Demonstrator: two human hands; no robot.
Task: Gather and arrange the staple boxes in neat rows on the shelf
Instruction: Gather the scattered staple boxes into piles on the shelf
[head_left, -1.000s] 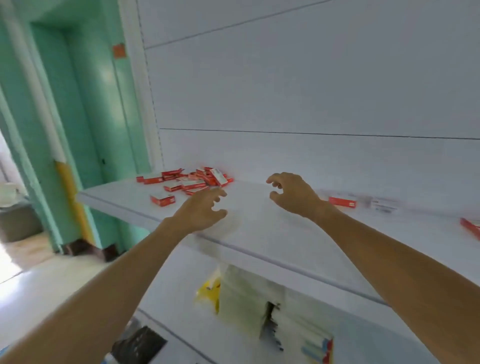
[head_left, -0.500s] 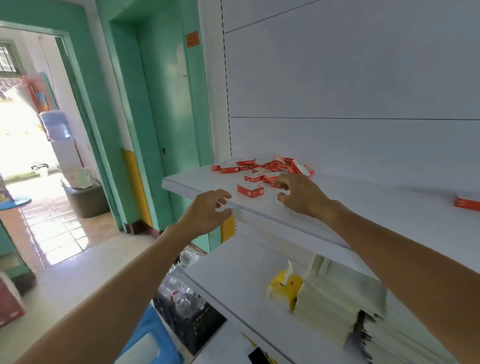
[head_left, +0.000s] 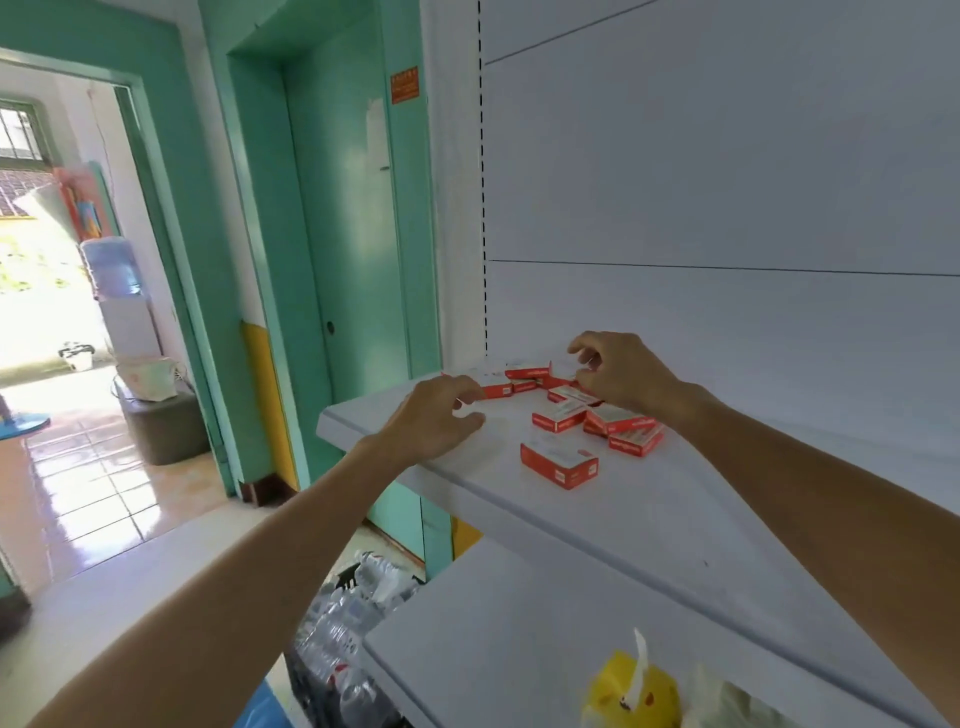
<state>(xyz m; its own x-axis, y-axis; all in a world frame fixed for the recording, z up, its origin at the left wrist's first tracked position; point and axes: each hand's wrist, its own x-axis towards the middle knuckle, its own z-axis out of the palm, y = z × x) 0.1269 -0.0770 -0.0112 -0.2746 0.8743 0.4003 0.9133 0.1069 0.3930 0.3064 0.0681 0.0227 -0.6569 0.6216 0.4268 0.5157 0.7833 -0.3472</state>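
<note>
Head view: the white shelf (head_left: 649, 519) runs off to my right, and the red staple boxes (head_left: 558, 415) lie scattered at its left end, most of them toward the back-left corner and some overlapping. One lone box (head_left: 560, 461) sits apart from the heap, closer to the front edge.

My left hand (head_left: 436, 415) hovers over the front-left corner, fingers loosely curled with nothing in them – the fingertips are just beside the leftmost box. My right hand (head_left: 623, 379) is over the back of the heap, thumb and forefinger drawn together; I cannot tell whether they pinch a box.

Below, a lower shelf (head_left: 493, 623) carries a yellow packet (head_left: 631, 691) at its front edge. On the floor stands a crate of water bottles (head_left: 353, 623), and a green door (head_left: 353, 234) is beside the shelf's left end.
</note>
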